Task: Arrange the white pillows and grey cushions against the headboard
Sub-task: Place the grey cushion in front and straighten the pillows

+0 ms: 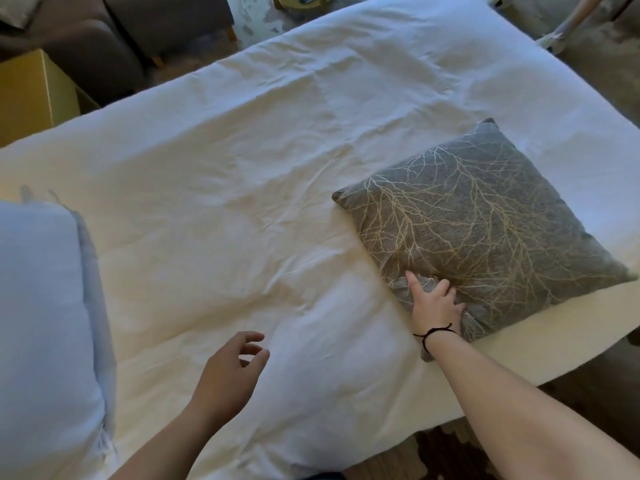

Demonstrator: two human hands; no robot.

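A bed (242, 174) with a creased white sheet fills the room; a dark sofa (114, 36) and yellow cabinet (31, 95) stand beyond.

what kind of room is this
Most likely a bedroom, perhaps a hotel or guest room. A wide bed with a white duvet fills the view, a grey cushion with a branch pattern lies on it under the right hand, and a white pillow sits at the left edge.
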